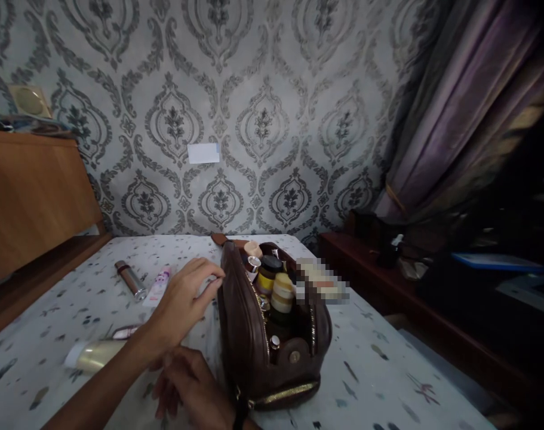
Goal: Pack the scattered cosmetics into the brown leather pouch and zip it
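Observation:
A dark brown leather bag [242, 334] stands unzipped on the patterned cloth. Inside are a yellow-labelled jar with a black lid [267, 275], a cream-capped container [282, 292], a silver-capped bottle [253, 266] and other small items. My left hand [182, 298] reaches to the bag's left side, its thumb and fingertips brought together at the leather. Below it my right hand [188, 382], with a dark band at the wrist, is beside the bag near my left wrist. Its fingers are loosely curled and apart, with nothing visible in them.
Left of the bag lie a metallic cylinder [130, 279], a pink and white tube [157, 288], a gold tube [97, 355] and a small packet [125, 332]. A pixelated item [323, 280] is right of it. Wooden furniture [34, 203] flanks the left; a dark red ledge [361, 263], the right.

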`<state>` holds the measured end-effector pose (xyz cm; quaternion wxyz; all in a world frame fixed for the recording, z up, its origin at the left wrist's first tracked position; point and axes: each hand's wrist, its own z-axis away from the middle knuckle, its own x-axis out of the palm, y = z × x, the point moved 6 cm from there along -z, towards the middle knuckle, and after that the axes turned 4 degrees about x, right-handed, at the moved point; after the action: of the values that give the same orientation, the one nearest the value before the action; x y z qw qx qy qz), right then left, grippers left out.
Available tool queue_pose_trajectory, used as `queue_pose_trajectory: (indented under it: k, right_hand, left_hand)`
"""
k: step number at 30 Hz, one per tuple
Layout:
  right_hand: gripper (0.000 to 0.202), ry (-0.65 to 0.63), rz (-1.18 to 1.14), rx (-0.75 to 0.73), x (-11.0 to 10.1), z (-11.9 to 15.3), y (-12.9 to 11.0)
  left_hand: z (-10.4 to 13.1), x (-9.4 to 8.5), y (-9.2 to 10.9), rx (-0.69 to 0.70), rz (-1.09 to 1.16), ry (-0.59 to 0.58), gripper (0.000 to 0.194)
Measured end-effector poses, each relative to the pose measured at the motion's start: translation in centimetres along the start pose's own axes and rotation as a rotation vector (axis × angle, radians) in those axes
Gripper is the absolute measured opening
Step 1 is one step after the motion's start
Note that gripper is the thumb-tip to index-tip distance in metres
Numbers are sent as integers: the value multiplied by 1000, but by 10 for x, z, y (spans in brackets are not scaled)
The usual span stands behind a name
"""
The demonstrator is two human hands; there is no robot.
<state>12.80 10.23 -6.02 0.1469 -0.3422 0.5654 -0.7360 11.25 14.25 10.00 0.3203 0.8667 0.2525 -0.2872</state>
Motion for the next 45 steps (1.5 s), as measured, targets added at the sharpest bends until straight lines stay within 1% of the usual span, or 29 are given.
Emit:
queue_pose_trajectory:
  k: [5,8,11,13,14,16,18,21,24,26,30,32,36,43,45]
  right_hand:
    - [82,27,36,24,-1,0,-1]
    - [82,20,41,21,-2,0,-2]
    - [74,16,31,1,-3,2,-2]
    - [66,25,52,-33,-4,4,-3]
    - [66,20,82,-35,-4,4,-3]
    - [63,10,116,-34,-4,3,-1]
    - [61,-10,119,-38,-3,2,0]
    - [61,-14,106,-33,-2,0,-1]
    - [62,-7,115,-13,-1,1,-4]
    - [61,-8,120,-10,0,2,-7]
    - [59,-2,112,-12,1,6,-12]
    - [58,-2,109,-8,1,6,-12]
    - [55,-6,108,-5,1,5,-9]
    - [54,-11,117,-16,-1,3,-3]
    - [53,-14,110,-31,-1,4,-1]
  left_hand:
    - [43,-16,-52,-107,-80,19,22]
    - [69,-31,-83,-196,-135,55,25]
    - [93,-51,-114,-336,-168,126,25]
    - [108,-66,-134,-441,-172,200,23]
    - [115,-73,-144,-484,-168,245,23]
    - [126,-85,-159,-545,-173,306,22]
    - [134,-93,-171,-580,-194,321,21]
    - [138,-99,-179,-605,-217,291,20]
    - [139,-98,-180,-613,-212,211,21]
    - [139,-92,-179,-611,-171,116,20]
    - [140,-74,-174,-611,-16,-137,20]
    - [142,-68,-172,-627,33,-214,22]
    - [145,-64,-170,-672,87,-278,26]
    - [152,-59,-173,-740,102,-314,25]
    - [153,-58,-172,-741,97,-335,27]
